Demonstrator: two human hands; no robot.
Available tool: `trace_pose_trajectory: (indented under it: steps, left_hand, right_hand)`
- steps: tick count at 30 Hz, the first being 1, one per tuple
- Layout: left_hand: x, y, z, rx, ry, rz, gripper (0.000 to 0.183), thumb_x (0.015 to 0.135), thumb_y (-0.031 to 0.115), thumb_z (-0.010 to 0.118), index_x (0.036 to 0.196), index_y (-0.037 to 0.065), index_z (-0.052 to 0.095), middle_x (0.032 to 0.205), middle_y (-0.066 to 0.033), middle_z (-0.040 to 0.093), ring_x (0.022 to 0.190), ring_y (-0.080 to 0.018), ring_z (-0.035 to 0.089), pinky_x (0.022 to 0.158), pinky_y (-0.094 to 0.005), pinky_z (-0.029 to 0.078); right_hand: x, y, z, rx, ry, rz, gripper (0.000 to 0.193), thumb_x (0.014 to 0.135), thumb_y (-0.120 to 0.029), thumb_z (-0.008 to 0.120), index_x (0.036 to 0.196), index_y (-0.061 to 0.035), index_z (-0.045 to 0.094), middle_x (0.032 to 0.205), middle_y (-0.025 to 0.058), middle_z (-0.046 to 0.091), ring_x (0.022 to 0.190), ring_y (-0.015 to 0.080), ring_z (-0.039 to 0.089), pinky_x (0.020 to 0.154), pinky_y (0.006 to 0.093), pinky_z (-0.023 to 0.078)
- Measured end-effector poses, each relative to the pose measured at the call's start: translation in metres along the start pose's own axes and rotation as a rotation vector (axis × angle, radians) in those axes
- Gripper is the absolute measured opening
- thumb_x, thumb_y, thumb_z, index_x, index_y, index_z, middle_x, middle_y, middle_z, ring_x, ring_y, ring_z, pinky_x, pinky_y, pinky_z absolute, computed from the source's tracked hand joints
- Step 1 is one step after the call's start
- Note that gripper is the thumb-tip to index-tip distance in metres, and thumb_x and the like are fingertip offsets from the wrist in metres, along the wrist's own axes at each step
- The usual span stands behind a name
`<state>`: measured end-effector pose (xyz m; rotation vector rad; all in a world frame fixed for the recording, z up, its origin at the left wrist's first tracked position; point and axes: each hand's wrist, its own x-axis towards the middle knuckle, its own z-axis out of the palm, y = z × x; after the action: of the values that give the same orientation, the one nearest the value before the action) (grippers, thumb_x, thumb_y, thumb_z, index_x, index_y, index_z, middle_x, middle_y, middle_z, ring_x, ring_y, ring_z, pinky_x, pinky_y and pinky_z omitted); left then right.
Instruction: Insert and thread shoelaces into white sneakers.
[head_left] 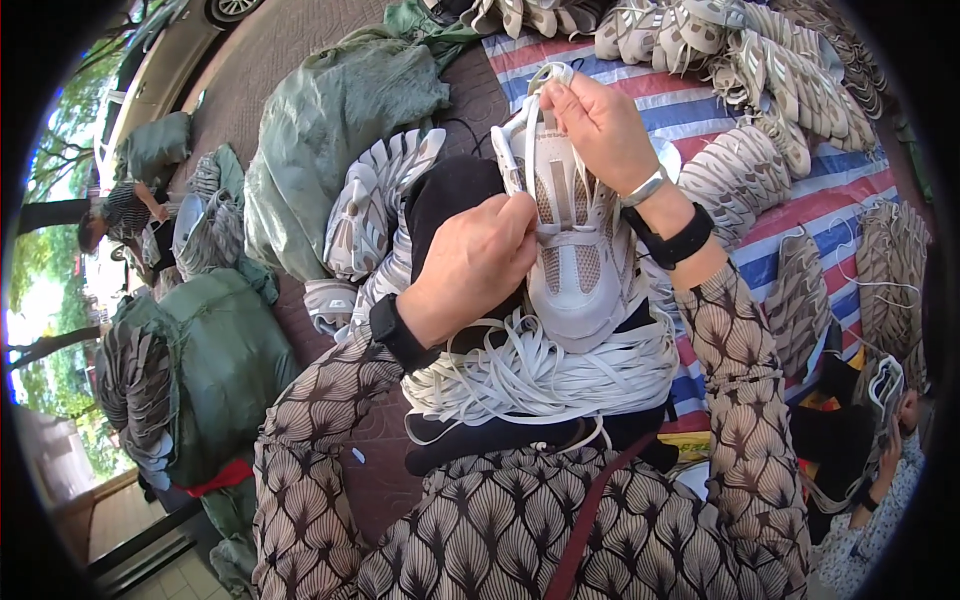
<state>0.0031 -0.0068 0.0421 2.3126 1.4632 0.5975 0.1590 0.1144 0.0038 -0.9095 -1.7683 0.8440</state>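
Head view: the work goes on outdoors, on brown paved ground (pixel 300 60) partly covered by a striped tarpaulin (pixel 700 105) in red, white and blue. Trees and a parked car show at the upper left rim, and a person (pixel 125 215) crouches there among more bundles.

The pale grey sneaker (pixel 575 250) sits in the middle of the picture, over the person's lap, toe toward the wearer and heel opening pointing away. It has mesh panels, a whitish toe cap and a thick light sole. The left hand (pixel 475 265) is clenched on the shoe's left side near the eyelets, fingers (pixel 520 225) pinching what looks like a lace end. The right hand (pixel 600 125) grips the top of the tongue and a white lace (pixel 550 80) looped above it. Both wrists wear black bands; the right one also carries a silver bangle.

Under the shoe lies a thick bundle of white flat laces (pixel 540 375), spread across a dark cloth on the lap. Just left of it stands a stack of matching sneakers (pixel 375 215). Large green sacks (pixel 330 130) fill the left side. Rows of the same shoes (pixel 740 60) lie on the tarpaulin at upper right, and another person's hand (pixel 885 445) holds a shoe at the lower right edge.
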Motion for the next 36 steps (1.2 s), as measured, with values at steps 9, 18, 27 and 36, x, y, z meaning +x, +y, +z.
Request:
trace_pose_trajectory:
  steps: [9, 18, 27, 36]
  left_hand:
    - [0.0, 0.003, 0.0, -0.506, -0.079, -0.343, 0.012, 0.078, 0.004, 0.056, 0.087, -0.004, 0.058, 0.06, -0.012, 0.058, 0.053, -0.0157, 0.059, 0.052, -0.0272, 0.046]
    - [0.009, -0.007, -0.019, -0.399, -0.346, -0.212, 0.009, 0.081, 0.002, 0.059, 0.09, 0.0, 0.058, 0.072, -0.0055, 0.062, 0.063, -0.0117, 0.062, 0.057, -0.0267, 0.049]
    - [0.008, 0.007, 0.005, 0.202, 0.109, -0.041, 0.009, 0.074, 0.008, 0.059, 0.079, 0.006, 0.051, 0.068, -0.0098, 0.052, 0.06, -0.03, 0.057, 0.052, -0.0387, 0.044]
    - [0.007, -0.003, -0.007, -0.255, -0.009, 0.039, 0.015, 0.072, 0.008, 0.068, 0.08, 0.002, 0.057, 0.078, -0.0064, 0.05, 0.063, -0.0176, 0.051, 0.056, -0.0292, 0.041]
  right_hand:
    - [-0.001, -0.001, 0.0, -0.01, 0.016, -0.017, 0.026, 0.094, -0.022, 0.048, 0.081, -0.0027, 0.06, 0.059, 0.0123, 0.055, 0.054, 0.0275, 0.056, 0.052, 0.0343, 0.043]
    - [-0.008, -0.016, -0.028, 0.329, -0.016, 0.071, 0.012, 0.09, -0.016, 0.057, 0.085, -0.005, 0.061, 0.066, -0.0042, 0.053, 0.061, 0.0047, 0.046, 0.054, 0.0241, 0.038]
    - [-0.076, -0.061, -0.044, -0.391, -0.333, -0.024, 0.012, 0.073, -0.008, 0.069, 0.076, -0.004, 0.058, 0.068, 0.0063, 0.047, 0.067, 0.0179, 0.05, 0.069, 0.0311, 0.037]
    - [-0.077, -0.052, -0.036, -0.583, -0.268, -0.303, 0.015, 0.07, -0.012, 0.069, 0.076, -0.0071, 0.056, 0.077, 0.0058, 0.051, 0.081, 0.0233, 0.053, 0.079, 0.0374, 0.035]
